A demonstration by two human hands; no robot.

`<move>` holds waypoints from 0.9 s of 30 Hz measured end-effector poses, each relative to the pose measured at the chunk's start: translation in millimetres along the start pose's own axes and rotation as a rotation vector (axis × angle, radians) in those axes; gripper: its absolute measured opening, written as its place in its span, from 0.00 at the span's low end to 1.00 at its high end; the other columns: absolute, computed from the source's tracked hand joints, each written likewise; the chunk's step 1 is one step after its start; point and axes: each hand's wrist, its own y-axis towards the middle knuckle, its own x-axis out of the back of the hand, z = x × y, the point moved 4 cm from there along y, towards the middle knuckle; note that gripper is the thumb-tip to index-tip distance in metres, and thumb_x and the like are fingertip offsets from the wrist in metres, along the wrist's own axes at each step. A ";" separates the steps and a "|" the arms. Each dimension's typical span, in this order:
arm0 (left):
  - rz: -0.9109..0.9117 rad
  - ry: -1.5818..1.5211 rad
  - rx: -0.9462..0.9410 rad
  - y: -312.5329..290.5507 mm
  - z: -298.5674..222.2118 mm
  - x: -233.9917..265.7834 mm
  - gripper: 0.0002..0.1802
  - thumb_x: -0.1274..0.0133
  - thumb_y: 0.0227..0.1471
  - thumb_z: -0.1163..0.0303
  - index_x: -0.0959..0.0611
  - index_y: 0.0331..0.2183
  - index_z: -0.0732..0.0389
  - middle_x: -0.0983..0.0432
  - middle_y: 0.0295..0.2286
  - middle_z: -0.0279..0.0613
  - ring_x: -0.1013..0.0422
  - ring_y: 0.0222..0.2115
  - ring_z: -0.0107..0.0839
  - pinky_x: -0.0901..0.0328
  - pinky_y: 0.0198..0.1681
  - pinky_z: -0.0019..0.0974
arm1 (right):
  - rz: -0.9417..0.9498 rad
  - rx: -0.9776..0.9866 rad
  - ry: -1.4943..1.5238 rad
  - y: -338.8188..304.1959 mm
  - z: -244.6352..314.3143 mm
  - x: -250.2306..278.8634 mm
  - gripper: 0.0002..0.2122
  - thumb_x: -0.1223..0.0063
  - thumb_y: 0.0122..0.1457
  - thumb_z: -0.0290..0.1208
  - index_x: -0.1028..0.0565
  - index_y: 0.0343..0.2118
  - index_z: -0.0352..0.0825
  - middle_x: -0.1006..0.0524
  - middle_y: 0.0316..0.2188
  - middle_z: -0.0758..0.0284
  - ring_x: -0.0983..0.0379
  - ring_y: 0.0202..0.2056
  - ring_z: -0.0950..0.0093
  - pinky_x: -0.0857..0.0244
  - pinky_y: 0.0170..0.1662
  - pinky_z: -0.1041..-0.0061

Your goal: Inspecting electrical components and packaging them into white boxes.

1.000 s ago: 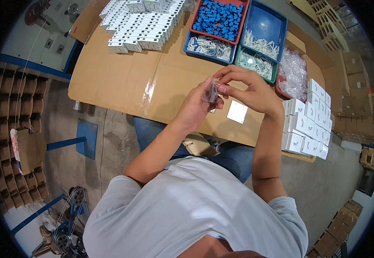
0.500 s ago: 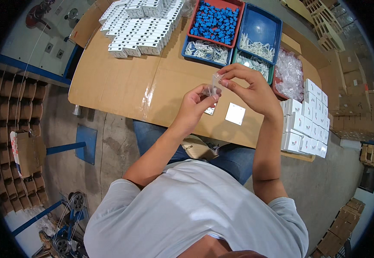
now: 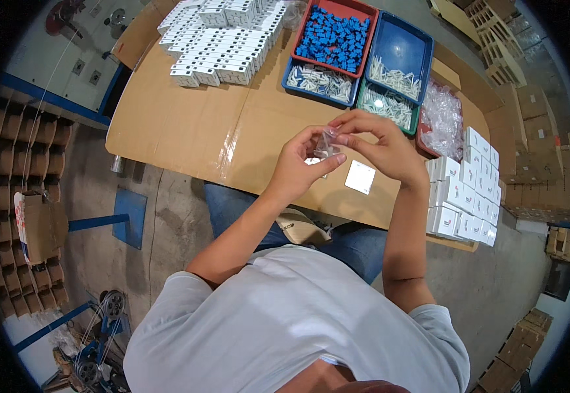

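A small clear plastic bag (image 3: 326,142) is held between my two hands above the cardboard-covered table. My left hand (image 3: 300,160) grips its left side, with the thumb stretched beneath it. Fingertips of my right hand (image 3: 376,141) pinch the bag's upper right part. What the bag contains, if anything, I cannot make out. Below the right hand a flat white square piece (image 3: 360,177) lies on the table. Another small white piece (image 3: 312,161) shows partly behind my left hand.
White boxes (image 3: 222,42) are stacked at the back left. Beyond my hands stand a red tray (image 3: 368,49) of blue parts and blue and green trays (image 3: 399,36) of small white parts. A tray of clear bags (image 3: 441,118) and stacked white boxes (image 3: 468,190) stand at the right.
My left fingers have opened wider around the bag, and the thumb has stretched out to the right. The right fingers have lowered slightly against the bag. The view has shifted a little.
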 end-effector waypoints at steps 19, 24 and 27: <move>-0.136 -0.101 0.271 -24.8 51.5 36.8 0.12 0.47 0.64 0.68 0.20 0.45 0.65 0.17 0.39 0.43 0.21 0.35 0.27 0.27 0.36 0.28 | -0.308 -0.465 -0.103 6.2 -143.6 5.8 0.08 0.43 0.61 0.29 0.21 0.38 0.28 0.19 0.30 0.62 0.21 0.33 0.72 0.29 0.39 0.73; -0.130 -0.081 0.304 -40.3 49.3 45.2 0.13 0.47 0.64 0.67 0.20 0.46 0.64 0.17 0.39 0.42 0.21 0.35 0.27 0.28 0.37 0.29 | -0.337 -0.520 -0.272 55.0 -236.3 16.1 0.08 0.47 0.58 0.25 0.21 0.38 0.29 0.18 0.30 0.56 0.19 0.35 0.63 0.27 0.39 0.68; -0.153 -0.058 0.326 -52.4 51.4 55.3 0.13 0.47 0.64 0.67 0.21 0.47 0.64 0.18 0.40 0.43 0.21 0.36 0.29 0.28 0.39 0.30 | -0.360 -0.406 -0.446 82.3 -270.0 10.8 0.09 0.49 0.56 0.22 0.20 0.38 0.30 0.19 0.31 0.52 0.20 0.37 0.56 0.27 0.41 0.62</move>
